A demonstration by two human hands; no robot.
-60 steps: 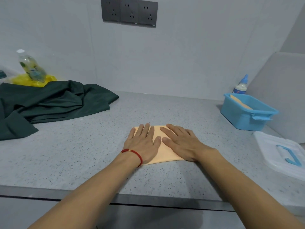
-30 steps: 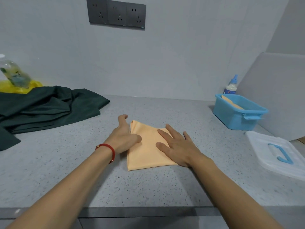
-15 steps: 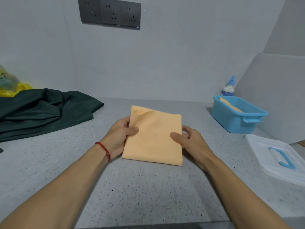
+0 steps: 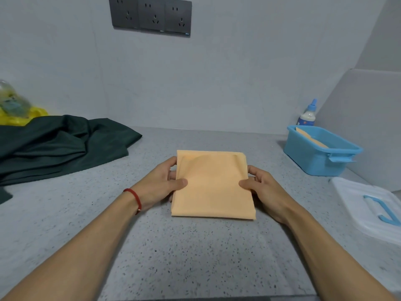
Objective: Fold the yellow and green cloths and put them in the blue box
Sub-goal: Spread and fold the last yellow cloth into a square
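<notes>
Both hands are on the folded yellow cloth (image 4: 212, 185) right now, one on each side. Left hand (image 4: 159, 183) has its thumb pressed on top near the left edge with the fingers tucked underneath, and the right hand (image 4: 263, 190) mirrors that on the right edge, so it's a proper pinch from both sides. Cloth looks like a neat rectangle, held just over the speckled grey countertop (image 4: 195, 253), roughly in the middle.

Green cloth (image 4: 60, 142) is lying unfolded in a rumpled heap at the far left of the counter, well apart from the hands. Blue box (image 4: 319, 157) sits at the far right by the wall with something yellowish already inside it. A clear lid with a blue handle (image 4: 373, 207) lies just in front of the box, and a small squeeze bottle (image 4: 307, 115) stands behind it.
</notes>
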